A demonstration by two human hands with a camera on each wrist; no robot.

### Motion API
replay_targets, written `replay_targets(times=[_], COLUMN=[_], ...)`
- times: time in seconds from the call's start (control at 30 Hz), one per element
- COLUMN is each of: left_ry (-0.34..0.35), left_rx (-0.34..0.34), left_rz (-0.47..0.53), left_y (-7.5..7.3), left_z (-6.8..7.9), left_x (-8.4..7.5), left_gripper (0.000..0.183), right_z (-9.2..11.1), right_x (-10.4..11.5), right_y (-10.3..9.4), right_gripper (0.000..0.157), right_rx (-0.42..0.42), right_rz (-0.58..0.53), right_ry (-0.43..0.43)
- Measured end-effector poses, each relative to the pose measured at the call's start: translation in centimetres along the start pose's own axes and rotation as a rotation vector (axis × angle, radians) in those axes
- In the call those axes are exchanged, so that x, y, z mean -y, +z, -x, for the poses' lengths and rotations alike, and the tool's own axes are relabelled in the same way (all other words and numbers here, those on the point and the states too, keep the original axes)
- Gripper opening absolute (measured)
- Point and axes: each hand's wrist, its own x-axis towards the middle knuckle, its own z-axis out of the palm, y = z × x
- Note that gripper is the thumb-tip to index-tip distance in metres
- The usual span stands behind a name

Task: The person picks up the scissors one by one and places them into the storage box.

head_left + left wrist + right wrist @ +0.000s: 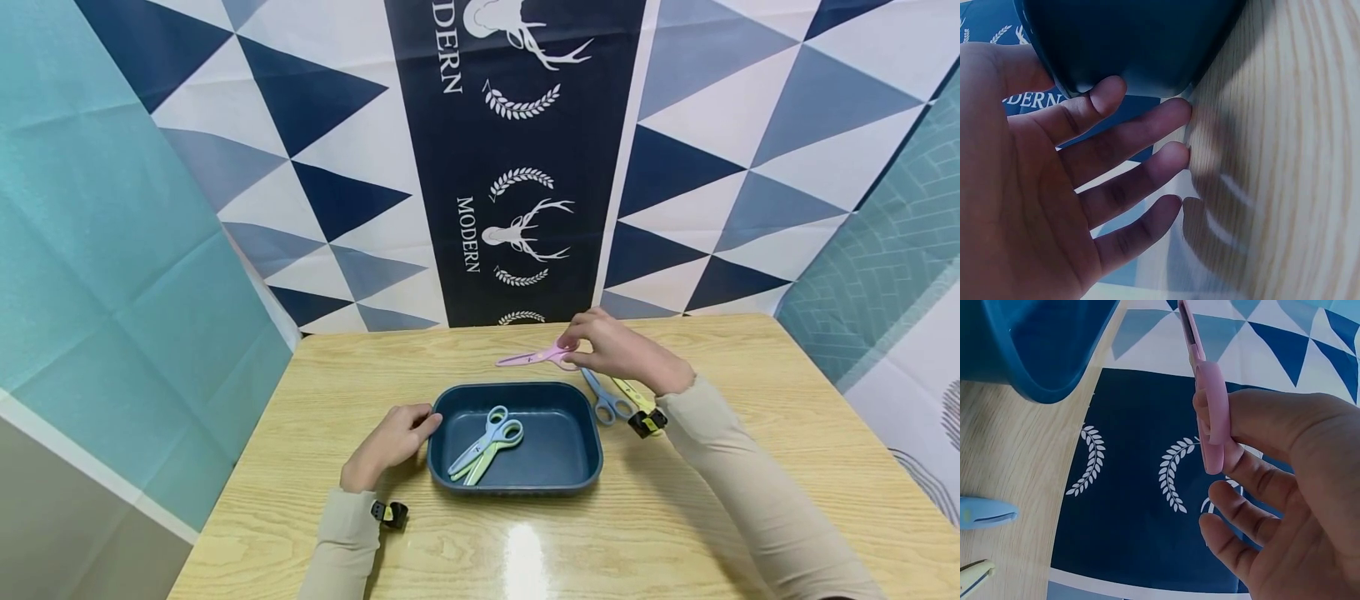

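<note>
My right hand (611,346) holds pink scissors (528,358) by the handle loops, above the table behind the tray. Their blades point left in the head view; in the right wrist view, the pink handle (1213,406) is between thumb and fingers. At the left end of a dark blue plastic tray (517,490), my left hand (390,442) pinches the rim with thumb and index finger. Its other fingers spread near the tabletop in the left wrist view. Inside the tray, blue scissors (480,442) lie over green scissors (483,465), toward the left.
Blue scissors (603,400) and yellow scissors (633,392) lie on the wooden table (315,400) right of the tray, partly under my right wrist. A patterned cloth (517,150) hangs behind the table's back edge.
</note>
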Motion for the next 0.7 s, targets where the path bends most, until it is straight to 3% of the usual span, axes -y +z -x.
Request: replay_targets(times=[0.7], left_ry=[-0.009], left_rx=[-0.009], left_rz=[-0.002], left_y=[0.1], left_z=[-0.2], left_x=[-0.2], left_gripper=[0.035], right_z=[-1.1], right_x=[1.0], right_y=[1.3], right_gripper=[0.014], right_rx=[-0.002], right_rz=[-0.022], right_ry=[-0.091])
